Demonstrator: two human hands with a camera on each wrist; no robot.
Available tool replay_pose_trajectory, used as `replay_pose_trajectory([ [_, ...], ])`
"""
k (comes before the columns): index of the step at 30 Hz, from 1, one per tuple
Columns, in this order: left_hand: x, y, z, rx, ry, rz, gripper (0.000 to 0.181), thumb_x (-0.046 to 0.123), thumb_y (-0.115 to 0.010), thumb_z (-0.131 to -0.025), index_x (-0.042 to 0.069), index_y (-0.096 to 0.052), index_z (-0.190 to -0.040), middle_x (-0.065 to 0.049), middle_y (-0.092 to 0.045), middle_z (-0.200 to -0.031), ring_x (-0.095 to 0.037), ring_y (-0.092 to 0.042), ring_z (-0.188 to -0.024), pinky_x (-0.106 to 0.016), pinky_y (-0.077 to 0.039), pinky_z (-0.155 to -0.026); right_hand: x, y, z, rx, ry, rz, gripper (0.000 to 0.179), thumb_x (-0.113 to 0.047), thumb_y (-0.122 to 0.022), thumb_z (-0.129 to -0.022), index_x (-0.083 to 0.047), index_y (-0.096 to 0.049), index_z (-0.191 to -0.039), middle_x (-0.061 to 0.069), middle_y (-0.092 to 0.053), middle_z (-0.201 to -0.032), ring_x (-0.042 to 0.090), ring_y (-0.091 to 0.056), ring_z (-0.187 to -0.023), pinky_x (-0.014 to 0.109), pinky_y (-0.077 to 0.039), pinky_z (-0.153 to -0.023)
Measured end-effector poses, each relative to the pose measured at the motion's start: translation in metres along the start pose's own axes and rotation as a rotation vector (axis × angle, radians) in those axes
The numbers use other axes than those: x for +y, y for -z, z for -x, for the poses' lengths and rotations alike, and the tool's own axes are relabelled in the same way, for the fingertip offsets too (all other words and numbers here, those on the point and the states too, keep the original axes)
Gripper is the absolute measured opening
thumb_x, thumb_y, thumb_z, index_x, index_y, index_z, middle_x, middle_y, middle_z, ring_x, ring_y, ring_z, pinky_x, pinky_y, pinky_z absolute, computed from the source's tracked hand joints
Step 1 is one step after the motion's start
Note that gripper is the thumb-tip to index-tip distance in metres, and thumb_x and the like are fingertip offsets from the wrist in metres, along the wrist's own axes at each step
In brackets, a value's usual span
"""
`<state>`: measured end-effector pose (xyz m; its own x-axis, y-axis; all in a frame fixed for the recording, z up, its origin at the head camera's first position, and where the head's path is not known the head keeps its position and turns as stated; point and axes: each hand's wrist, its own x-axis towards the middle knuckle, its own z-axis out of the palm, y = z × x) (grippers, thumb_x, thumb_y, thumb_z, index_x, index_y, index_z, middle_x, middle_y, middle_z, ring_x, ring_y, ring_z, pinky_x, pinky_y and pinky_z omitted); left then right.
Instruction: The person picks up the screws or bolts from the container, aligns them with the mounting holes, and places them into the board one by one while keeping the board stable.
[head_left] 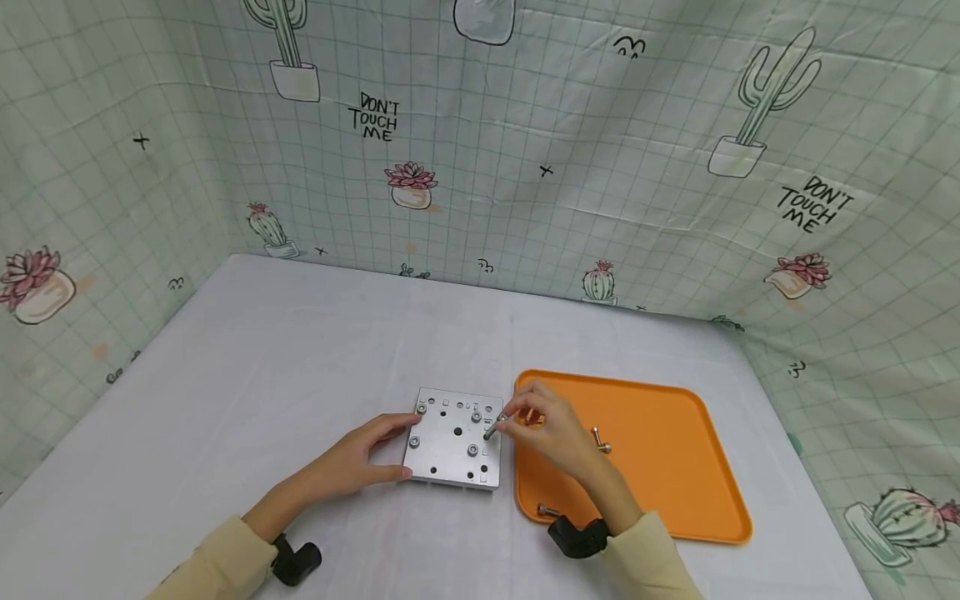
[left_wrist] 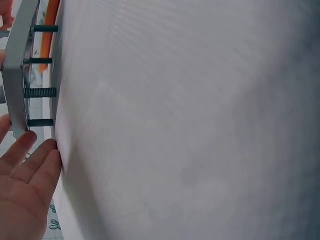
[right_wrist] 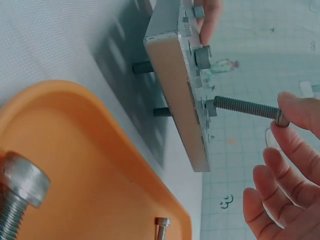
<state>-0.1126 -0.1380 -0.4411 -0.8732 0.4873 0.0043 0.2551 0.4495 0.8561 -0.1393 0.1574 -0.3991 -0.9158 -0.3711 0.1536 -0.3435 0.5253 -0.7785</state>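
Bolt is being pinched at a tilt by the right hand over a metal plate, while the left hand, spread, is touching the plate's left edge.

The right grip pinches; the left grip spreads wide.

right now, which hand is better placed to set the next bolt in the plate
Likely the right hand: its fingers pinch a threaded bolt over the metal plate, while the left hand touches the plate's opposite edge.
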Motion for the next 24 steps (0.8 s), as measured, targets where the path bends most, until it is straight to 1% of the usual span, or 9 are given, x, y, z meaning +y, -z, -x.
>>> replay_pose_trajectory([
  [4,0.0,0.0,0.0,0.002,0.003,0.001,0.066,0.031,-0.073,-0.08,0.012,-0.045,-0.136,-0.009,-0.043,-0.143,-0.029,-0.041,-0.132,-0.042,-0.035,-0.11,0.001,-0.003,-0.001,-0.001,-0.006,0.025,0.011,-0.021,-0.074,-0.08,-0.014,-0.068,-0.086,-0.002,-0.054,-0.089,0.023,-0.052,-0.078,0.019,-0.047,-0.066],
  [9,0.001,0.0,0.001,0.003,0.006,-0.002,0.066,0.031,-0.073,-0.08,0.012,-0.045,-0.136,-0.009,-0.043,-0.143,-0.029,-0.041,-0.132,-0.043,-0.035,-0.11,0.002,-0.005,-0.001,-0.003,-0.003,0.041,0.011,-0.019,-0.074,-0.079,-0.013,-0.067,-0.085,-0.003,-0.053,-0.089,0.018,-0.051,-0.077,0.019,-0.048,-0.065],
  [18,0.003,-0.001,0.001,0.0,0.022,0.006,0.066,0.03,-0.073,-0.079,0.012,-0.045,-0.136,-0.009,-0.042,-0.143,-0.03,-0.04,-0.133,-0.045,-0.034,-0.11,0.001,-0.009,0.001,-0.003,0.002,0.069,0.011,-0.018,-0.075,-0.079,-0.013,-0.066,-0.085,-0.004,-0.053,-0.09,0.02,-0.053,-0.077,0.024,-0.051,-0.064],
  [20,0.003,-0.001,0.001,0.0,0.02,0.006,0.066,0.03,-0.073,-0.079,0.012,-0.045,-0.136,-0.009,-0.042,-0.143,-0.03,-0.04,-0.133,-0.045,-0.034,-0.11,0.002,-0.01,0.001,0.0,0.006,0.075,0.011,-0.019,-0.074,-0.079,-0.014,-0.066,-0.085,-0.004,-0.053,-0.09,0.019,-0.053,-0.077,0.024,-0.051,-0.065],
  [24,0.002,0.0,0.001,0.002,-0.004,0.014,0.066,0.028,-0.073,-0.08,0.011,-0.045,-0.137,-0.01,-0.043,-0.143,-0.03,-0.04,-0.132,-0.044,-0.035,-0.11,0.002,-0.011,0.0,0.012,0.035,0.076,0.01,-0.018,-0.074,-0.08,-0.013,-0.067,-0.085,-0.001,-0.054,-0.089,0.02,-0.053,-0.076,0.026,-0.052,-0.064],
])
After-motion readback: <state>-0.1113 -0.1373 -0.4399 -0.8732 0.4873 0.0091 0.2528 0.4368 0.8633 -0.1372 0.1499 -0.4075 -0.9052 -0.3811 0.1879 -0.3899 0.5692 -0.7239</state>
